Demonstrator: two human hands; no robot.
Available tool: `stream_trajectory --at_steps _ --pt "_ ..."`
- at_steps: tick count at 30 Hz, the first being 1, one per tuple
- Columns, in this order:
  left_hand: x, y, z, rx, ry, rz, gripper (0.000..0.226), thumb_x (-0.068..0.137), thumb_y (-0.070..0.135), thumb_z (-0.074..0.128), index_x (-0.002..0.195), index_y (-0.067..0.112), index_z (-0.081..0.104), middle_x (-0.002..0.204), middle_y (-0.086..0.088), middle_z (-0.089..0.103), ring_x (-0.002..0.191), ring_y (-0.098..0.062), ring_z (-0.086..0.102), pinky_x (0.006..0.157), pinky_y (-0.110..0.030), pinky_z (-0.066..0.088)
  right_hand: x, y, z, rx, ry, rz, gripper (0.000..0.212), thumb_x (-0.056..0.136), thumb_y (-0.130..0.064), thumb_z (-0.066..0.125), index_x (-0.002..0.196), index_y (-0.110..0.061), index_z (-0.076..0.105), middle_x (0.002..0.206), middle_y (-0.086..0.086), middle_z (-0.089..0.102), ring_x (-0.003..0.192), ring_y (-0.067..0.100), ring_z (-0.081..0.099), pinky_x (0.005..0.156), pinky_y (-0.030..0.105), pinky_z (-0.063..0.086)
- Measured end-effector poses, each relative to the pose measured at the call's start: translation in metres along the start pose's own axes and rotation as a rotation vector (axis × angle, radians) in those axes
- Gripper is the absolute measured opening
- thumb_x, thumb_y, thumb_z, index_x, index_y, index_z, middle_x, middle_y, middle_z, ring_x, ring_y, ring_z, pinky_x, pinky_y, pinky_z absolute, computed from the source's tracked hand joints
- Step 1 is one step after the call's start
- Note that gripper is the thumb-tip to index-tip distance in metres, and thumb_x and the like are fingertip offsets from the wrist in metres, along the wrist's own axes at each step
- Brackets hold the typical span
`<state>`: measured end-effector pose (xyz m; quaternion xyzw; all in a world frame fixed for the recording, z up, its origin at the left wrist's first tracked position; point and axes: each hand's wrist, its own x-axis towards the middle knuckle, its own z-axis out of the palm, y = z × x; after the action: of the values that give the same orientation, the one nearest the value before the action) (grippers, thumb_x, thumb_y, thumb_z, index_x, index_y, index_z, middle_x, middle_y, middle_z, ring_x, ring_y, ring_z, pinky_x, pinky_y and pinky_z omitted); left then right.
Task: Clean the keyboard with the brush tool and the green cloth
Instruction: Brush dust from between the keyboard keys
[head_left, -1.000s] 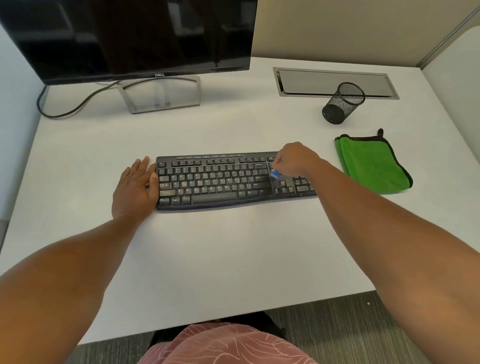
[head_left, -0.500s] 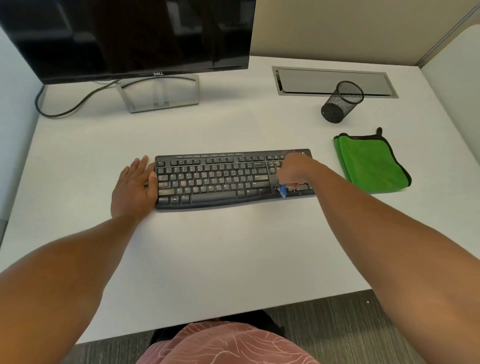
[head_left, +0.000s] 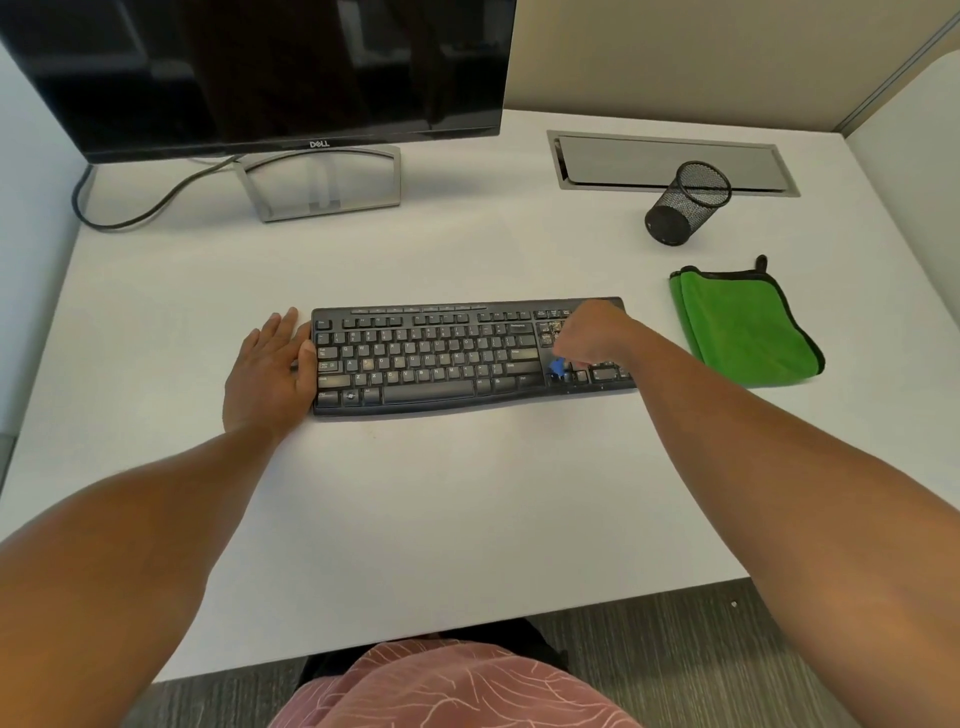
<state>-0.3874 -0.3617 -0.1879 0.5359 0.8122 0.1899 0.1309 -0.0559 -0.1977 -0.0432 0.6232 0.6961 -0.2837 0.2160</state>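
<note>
A black keyboard (head_left: 431, 358) lies across the middle of the white desk. My right hand (head_left: 595, 332) hovers over its right end and grips a small blue brush tool (head_left: 556, 368), whose tip touches the keys near the arrow cluster; most of the tool is hidden in my fist. My left hand (head_left: 270, 369) lies flat on the desk with its fingers straight, pressing against the keyboard's left edge. A folded green cloth (head_left: 743, 327) with black trim lies to the right of the keyboard, untouched.
A dark monitor (head_left: 260, 73) on a silver stand (head_left: 322, 182) sits at the back left, with a cable (head_left: 130, 213) trailing left. A black mesh pen cup (head_left: 685, 202) stands by a recessed grey cable tray (head_left: 670, 161). Partition walls close off left and right.
My right hand swept the brush down from the upper right keys to the keyboard's front edge, then came back up a little. My left hand has stayed put.
</note>
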Motion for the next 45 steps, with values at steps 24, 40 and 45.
stream_trajectory --at_steps 24,40,45 --pt "-0.001 0.003 -0.002 -0.014 0.013 -0.003 0.055 0.103 0.039 0.023 0.15 0.024 0.047 0.161 0.002 0.036 0.152 -0.015 0.023 0.125 -0.031 0.012 -0.018 0.011 0.011 0.013 0.189 0.057 0.018 0.073 -0.008 0.052 0.057 -0.01 0.047 0.063 0.003 0.05 0.065 0.026 0.052 0.055 0.024 0.039" --pt "-0.001 0.002 -0.002 -0.021 0.002 0.017 0.048 0.107 0.032 0.027 0.151 0.025 0.045 0.163 0.001 0.032 0.153 -0.015 0.02 0.126 -0.032 0.01 -0.036 -0.059 0.082 0.364 0.273 -0.192 0.02 0.081 -0.008 0.054 0.081 0.0 0.072 0.081 0.007 0.075 0.052 0.019 0.055 0.049 0.02 0.045" --pt "0.0 -0.002 0.0 -0.026 -0.007 0.017 0.049 0.107 0.033 0.027 0.152 0.025 0.045 0.163 0.003 0.032 0.153 -0.014 0.019 0.126 -0.031 0.009 -0.04 -0.114 0.109 0.424 0.12 -0.342 0.019 0.083 -0.002 0.053 0.092 0.007 0.067 0.101 0.014 0.072 0.076 0.026 0.069 0.059 0.022 0.051"
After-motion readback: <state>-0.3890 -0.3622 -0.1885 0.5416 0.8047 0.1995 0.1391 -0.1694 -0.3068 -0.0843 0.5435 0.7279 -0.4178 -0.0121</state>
